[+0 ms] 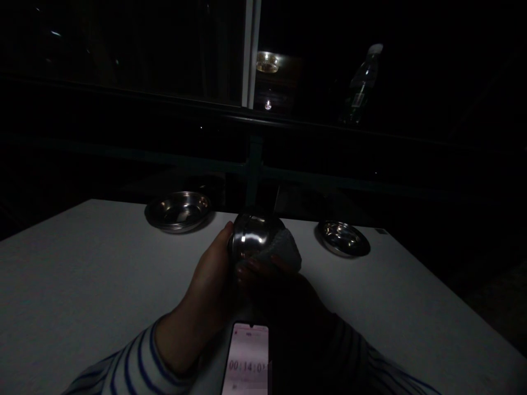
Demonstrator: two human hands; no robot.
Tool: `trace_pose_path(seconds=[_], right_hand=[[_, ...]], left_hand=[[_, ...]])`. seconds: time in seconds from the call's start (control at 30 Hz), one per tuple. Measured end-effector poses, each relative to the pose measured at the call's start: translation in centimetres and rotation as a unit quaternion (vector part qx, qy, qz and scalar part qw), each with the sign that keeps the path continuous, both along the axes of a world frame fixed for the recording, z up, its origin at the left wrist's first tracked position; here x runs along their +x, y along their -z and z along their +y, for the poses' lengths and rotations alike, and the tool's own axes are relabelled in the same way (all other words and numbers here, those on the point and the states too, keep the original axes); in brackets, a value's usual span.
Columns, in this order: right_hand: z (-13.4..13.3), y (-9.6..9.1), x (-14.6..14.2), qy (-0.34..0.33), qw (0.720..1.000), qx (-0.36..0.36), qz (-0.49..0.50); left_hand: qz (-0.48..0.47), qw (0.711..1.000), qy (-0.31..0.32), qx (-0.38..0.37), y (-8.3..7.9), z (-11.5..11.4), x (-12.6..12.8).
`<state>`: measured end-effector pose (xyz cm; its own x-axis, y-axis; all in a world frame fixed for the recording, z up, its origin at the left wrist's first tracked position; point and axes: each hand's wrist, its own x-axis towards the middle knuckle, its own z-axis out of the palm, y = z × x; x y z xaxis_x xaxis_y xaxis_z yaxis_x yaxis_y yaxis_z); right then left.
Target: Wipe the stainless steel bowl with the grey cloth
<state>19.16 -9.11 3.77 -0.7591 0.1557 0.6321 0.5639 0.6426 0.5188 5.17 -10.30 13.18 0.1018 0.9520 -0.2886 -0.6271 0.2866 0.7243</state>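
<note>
A shiny metal bowl (pixel 257 233) is held up in front of me, above the white table. My left hand (pixel 212 277) grips its left edge, the thumb along the rim and the other fingers hidden behind or beneath. A grey cloth (pixel 284 252) lies against the bowl's right side. My right hand (pixel 280 288), very dark in shadow, presses that cloth onto the metal with bent fingers. Below my hands a phone (pixel 247 356) with a lit timer screen is partly covered by the right forearm.
On the white table (pixel 102 274), a stack of metal bowls (pixel 178 211) stands at the back left. Another metal bowl (pixel 343 238) is at the back right. Beyond the table are a window frame (pixel 250 55) and a clear plastic bottle (pixel 362 82). The surroundings are very dark.
</note>
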Motion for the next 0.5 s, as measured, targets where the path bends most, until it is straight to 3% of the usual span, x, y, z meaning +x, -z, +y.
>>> trace_pose_path(seconds=[0.23,0.5], right_hand=[[-0.4,-0.4,-0.3,0.020,0.999,0.002,0.033],[-0.4,-1.5,-0.1,0.015,0.999,-0.006,0.046]], left_hand=[[0.000,0.998,0.063,-0.028,-0.2,-0.6,0.5],[0.053,0.998,0.033,-0.015,-0.3,-1.2,1.1]])
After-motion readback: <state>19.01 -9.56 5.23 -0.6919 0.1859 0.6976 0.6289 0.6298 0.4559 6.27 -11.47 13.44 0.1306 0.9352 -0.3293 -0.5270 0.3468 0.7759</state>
